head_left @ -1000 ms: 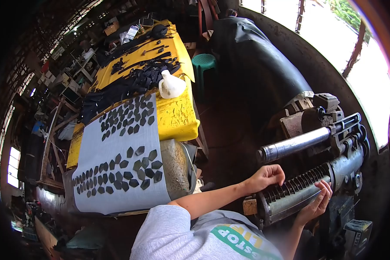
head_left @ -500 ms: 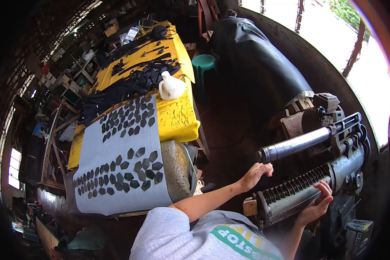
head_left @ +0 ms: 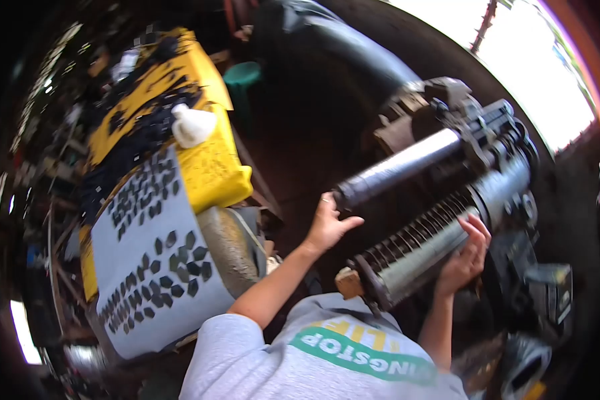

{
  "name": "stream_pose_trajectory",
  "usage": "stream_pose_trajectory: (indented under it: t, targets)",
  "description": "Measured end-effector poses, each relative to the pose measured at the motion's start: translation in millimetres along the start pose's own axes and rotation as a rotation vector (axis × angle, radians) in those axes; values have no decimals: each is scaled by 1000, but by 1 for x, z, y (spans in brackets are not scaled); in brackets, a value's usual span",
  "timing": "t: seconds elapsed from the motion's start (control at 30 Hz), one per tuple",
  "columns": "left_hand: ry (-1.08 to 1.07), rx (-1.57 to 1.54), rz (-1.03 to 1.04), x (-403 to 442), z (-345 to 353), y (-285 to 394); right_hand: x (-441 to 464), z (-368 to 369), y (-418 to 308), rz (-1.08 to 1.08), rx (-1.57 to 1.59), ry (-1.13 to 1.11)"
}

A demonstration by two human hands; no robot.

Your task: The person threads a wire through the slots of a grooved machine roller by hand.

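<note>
Though partly covered by the fingers, clearly in view between and beyond both hands: a metal machine (head_left: 510, 175). Above and to the right of the left hand (head_left: 328, 230), a polished roller (head_left: 407, 163), slanting away, with its near end right at the raised fingertips; contact apparent there, but not certain. Thumb spread wide to the right, hand half open, without any visible object inside. Below and to the right of the same hand, a ridged roller (head_left: 417, 227), ringed by close, dark rims. Alongside, nearer the right hand (head_left: 463, 263), a smooth grey bar (head_left: 423, 257). Right hand partly open, palm inward and fingers loosely bent near the bar's far part, with no visible object held; touch impossible to confirm. Between the wrists, at the near end of the bar, a wooden block (head_left: 349, 283).

Farther out, to the left of the left hand, a desk (head_left: 213, 179) with a yellow cover. Over its near part, a pale sheet (head_left: 128, 250) with two groups of dark, flat, many-sided pieces (head_left: 193, 268). Beyond, up and left of that hand, a white jug (head_left: 195, 127) beside heaped dark strips (head_left: 123, 150). Above the left hand, well apart, a green stool (head_left: 242, 72); farther right, a large black covering (head_left: 353, 47).
</note>
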State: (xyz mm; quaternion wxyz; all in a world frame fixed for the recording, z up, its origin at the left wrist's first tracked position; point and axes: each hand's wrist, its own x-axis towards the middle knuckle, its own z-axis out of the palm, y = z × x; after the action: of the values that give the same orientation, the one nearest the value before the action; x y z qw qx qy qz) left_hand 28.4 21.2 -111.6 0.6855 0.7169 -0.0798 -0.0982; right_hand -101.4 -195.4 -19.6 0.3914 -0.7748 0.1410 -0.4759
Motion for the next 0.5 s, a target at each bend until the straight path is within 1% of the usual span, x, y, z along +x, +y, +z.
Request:
stream_pose_trajectory:
  t: [0.03,0.07,0.1,0.17,0.27,0.37,0.47,0.5]
  targets:
    - [-87,-22,-208,-3,-3,22,-1,2,-1,30,47,33]
    - [-223,-242,-170,0,0,14,-1,2,-3,83,155,49]
    - [-293,-408,-196,1,2,16,0,3,-6,72,163,58]
    - [-450,-496,-259,1,4,26,0,3,-3,89,204,47]
    - [-598,-440,-241,2,12,39,-1,4,0,65,201,50]
    - [-715,-458,-146,9,18,48,-2,4,3,56,206,56]
    - [-835,-408,-182,14,17,54,-1,4,5,45,200,58]
    - [-851,-376,-152,15,18,56,-2,5,4,48,208,60]
